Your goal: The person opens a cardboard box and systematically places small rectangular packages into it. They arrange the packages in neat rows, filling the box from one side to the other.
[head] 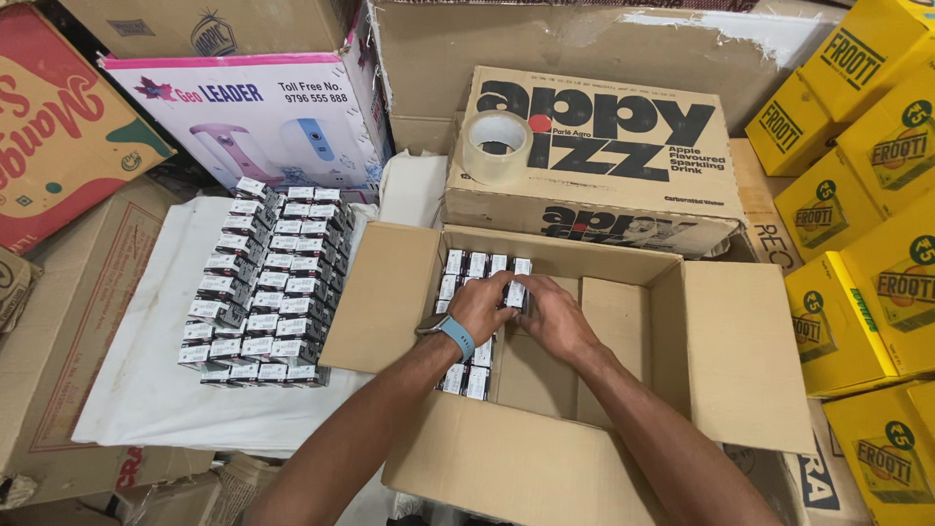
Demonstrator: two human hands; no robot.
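We have both our left hand (477,307) and right hand (553,317) clenched around small packets (514,292), seating them against the rows along the open carton's (623,292) left wall, keeping columns tight.

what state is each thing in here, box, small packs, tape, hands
open carton: flaps folded out, partly filled at its left side
small packs in carton: standing in rows
stack of small packs: piled on white sheet, outside carton
tape roll: resting on closed printed box
left hand: on the packs
right hand: on the packs
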